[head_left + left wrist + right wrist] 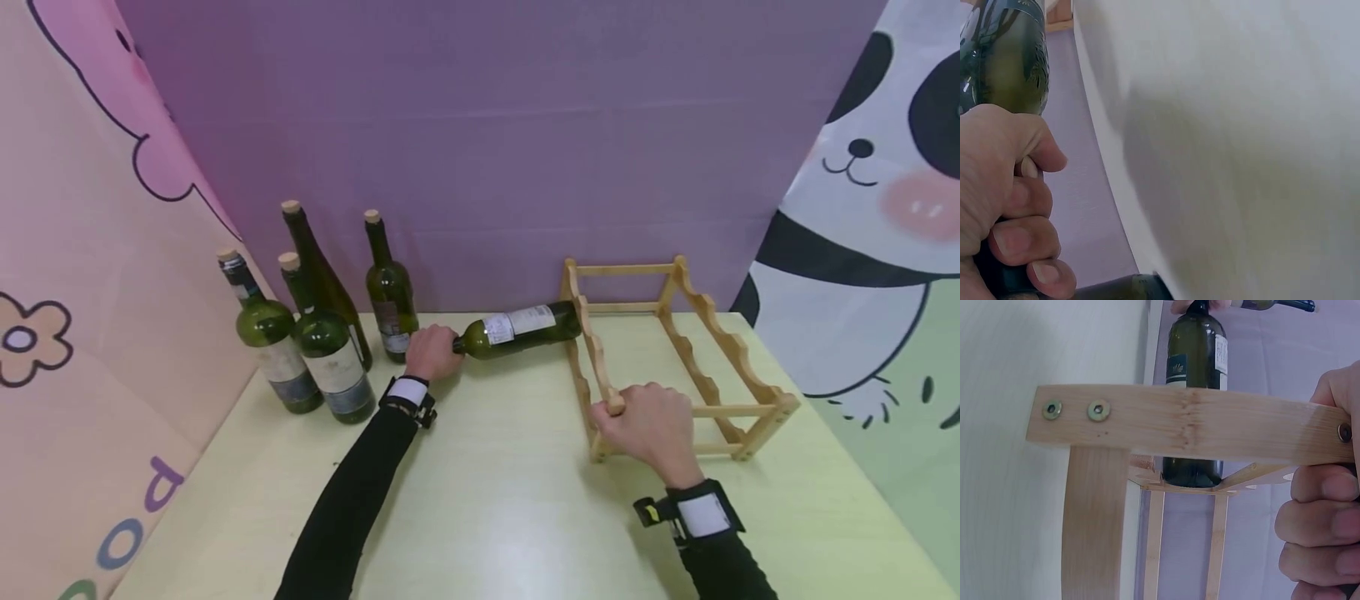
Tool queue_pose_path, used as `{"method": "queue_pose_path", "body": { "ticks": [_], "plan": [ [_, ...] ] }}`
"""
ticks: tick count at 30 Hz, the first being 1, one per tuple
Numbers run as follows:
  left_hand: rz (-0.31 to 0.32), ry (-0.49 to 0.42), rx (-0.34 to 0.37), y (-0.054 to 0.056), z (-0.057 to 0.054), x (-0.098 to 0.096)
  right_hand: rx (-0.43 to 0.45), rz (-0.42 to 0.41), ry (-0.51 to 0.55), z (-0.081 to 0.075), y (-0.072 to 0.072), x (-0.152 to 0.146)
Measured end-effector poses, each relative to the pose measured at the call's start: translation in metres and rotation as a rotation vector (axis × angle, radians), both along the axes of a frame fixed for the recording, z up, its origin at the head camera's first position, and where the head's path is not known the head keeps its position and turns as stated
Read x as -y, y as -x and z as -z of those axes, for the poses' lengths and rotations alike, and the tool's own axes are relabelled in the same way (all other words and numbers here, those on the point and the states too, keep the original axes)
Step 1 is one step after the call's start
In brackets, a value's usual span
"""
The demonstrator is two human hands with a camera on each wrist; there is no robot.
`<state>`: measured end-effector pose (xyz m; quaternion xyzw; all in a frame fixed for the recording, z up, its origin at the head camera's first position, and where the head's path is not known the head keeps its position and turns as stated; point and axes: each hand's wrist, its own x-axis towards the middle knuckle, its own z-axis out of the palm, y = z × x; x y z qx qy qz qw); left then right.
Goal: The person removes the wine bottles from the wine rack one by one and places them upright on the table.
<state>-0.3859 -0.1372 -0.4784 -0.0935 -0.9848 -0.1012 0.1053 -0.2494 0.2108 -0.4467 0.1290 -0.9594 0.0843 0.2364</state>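
My left hand grips the neck of a green wine bottle with a white label. In the left wrist view, the fingers curl round the dark neck, below the bottle's glass body. The bottle is held nearly level, its base reaching into the far-left end of a light wooden wine rack. My right hand grips the rack's near-left top corner. In the right wrist view, the bottle's base shows beyond the near wooden post, at the notched rail.
Several corked green bottles stand upright at the left: one near the purple backdrop, another in front, a pale-labelled one and a tall one behind. The purple backdrop rises at the table's far edge.
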Motion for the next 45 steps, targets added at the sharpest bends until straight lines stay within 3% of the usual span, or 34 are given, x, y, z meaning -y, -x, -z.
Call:
{"method": "queue_pose_path", "body": {
  "ticks": [17,28,38,45],
  "plan": [
    [0.0,0.013,-0.098,-0.042,-0.005,0.019,-0.007,-0.003,-0.002,0.003,0.001,-0.001],
    [0.004,0.094,-0.144,-0.071,-0.021,0.026,-0.005,-0.004,0.004,0.003,0.001,-0.001],
    [0.024,0.109,-0.147,-0.107,-0.041,0.028,-0.039,-0.01,-0.003,0.005,-0.001,-0.004],
    [0.023,0.071,-0.16,-0.132,-0.05,0.032,-0.041,-0.031,-0.007,0.002,0.0,-0.002]
  ]
}}
